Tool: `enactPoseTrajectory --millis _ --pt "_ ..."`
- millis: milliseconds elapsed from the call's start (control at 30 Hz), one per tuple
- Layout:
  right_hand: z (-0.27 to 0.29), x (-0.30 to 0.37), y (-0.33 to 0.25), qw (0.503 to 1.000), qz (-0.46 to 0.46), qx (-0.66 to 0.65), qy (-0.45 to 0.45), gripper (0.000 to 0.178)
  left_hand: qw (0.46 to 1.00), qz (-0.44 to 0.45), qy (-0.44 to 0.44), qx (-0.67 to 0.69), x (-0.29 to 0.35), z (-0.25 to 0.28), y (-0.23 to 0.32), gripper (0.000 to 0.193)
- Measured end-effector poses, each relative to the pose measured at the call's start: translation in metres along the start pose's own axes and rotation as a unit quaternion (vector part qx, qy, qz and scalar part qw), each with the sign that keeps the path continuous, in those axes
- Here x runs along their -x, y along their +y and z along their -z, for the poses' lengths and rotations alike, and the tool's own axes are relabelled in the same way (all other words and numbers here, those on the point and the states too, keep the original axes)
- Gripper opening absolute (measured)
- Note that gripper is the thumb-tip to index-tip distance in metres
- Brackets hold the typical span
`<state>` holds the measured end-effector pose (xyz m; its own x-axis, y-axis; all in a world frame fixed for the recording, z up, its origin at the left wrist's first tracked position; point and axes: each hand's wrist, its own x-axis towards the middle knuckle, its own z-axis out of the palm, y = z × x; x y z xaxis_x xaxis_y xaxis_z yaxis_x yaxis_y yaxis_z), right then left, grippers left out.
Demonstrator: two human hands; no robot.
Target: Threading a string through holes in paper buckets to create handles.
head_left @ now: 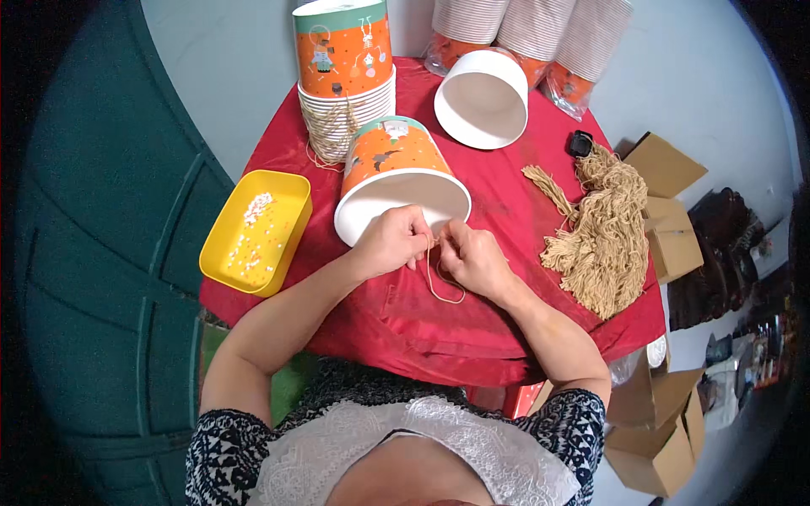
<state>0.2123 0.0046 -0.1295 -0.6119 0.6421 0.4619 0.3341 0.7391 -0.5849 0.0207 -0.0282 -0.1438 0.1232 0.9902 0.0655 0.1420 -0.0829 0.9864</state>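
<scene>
An orange paper bucket [393,160] lies on its side on the red tablecloth [506,211], its white open rim facing me. My left hand [391,240] pinches a tan cord [440,282] right at the bucket's near rim. Beside it, my right hand [472,255] grips the same cord. A loop of the cord hangs down onto the cloth between both hands.
A yellow tray [228,257] of small white beads sits at the left table edge. A stack of orange buckets [344,80] with cords stands behind. A white bucket [481,99] lies on its side. A pile of tan cords [606,232] lies right. Cardboard boxes [666,219] stand beyond.
</scene>
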Motion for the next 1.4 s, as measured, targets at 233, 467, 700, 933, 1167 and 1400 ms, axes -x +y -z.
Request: enactPoseTrajectory --millis 233,467,700,933,1167,1400 --pt "0.003 0.004 0.002 0.999 0.017 -0.009 -0.042 0.006 0.997 0.020 -0.006 0.070 0.000 0.000 0.003 0.007" --pt "0.004 0.002 -0.006 0.999 0.035 -0.004 0.017 0.007 0.997 0.002 -0.010 0.073 0.002 -0.002 0.004 0.007" --pt "-0.006 -0.001 0.001 0.994 0.042 0.015 0.098 0.006 0.999 -0.027 0.005 0.031 0.000 -0.005 -0.011 0.007" --pt "-0.011 -0.002 0.012 0.994 0.042 0.014 0.101 0.010 0.952 -0.170 0.070 -0.246 0.008 -0.017 0.009 0.009" --pt "-0.011 -0.004 0.007 0.995 0.032 0.009 0.097 0.011 0.893 -0.259 0.052 -0.365 0.009 -0.016 0.011 0.017" --pt "-0.011 -0.002 0.009 0.995 0.027 0.011 0.099 0.012 0.821 -0.285 0.083 -0.488 0.012 -0.020 0.015 0.012"
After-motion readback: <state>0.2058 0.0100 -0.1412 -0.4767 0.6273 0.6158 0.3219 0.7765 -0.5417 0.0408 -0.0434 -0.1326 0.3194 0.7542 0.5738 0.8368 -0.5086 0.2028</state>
